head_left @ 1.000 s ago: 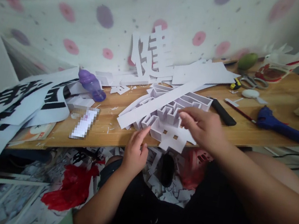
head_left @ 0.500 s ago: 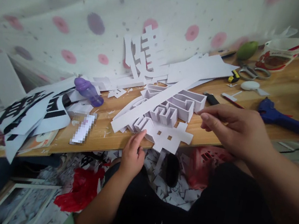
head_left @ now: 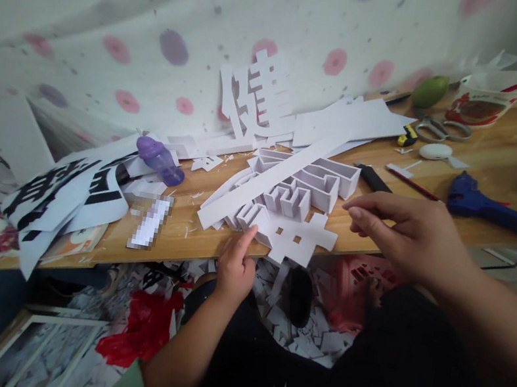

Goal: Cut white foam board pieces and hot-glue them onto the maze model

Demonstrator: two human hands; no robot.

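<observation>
Shifted rightward off the white walled letter (head_left: 297,204) since a second ago, the right hand (head_left: 404,232) hovers beside it, fingertips bunched; whether they grip anything cannot be told. The left hand (head_left: 236,269), loosely open, meets the letter's near edge on the counter (head_left: 183,247). White material pokes from a red-patterned tub (head_left: 486,107).

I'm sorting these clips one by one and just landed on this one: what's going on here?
A person at a wooden table has a white walled letter form in front of them. The left hand points its index finger at the near edge, apparently touching it. The right hand hovers to the right, thumb and fingers close together; whether it holds anything is unclear. A long white strip lies across the form, and a blue glue gun rests farther right.
</observation>
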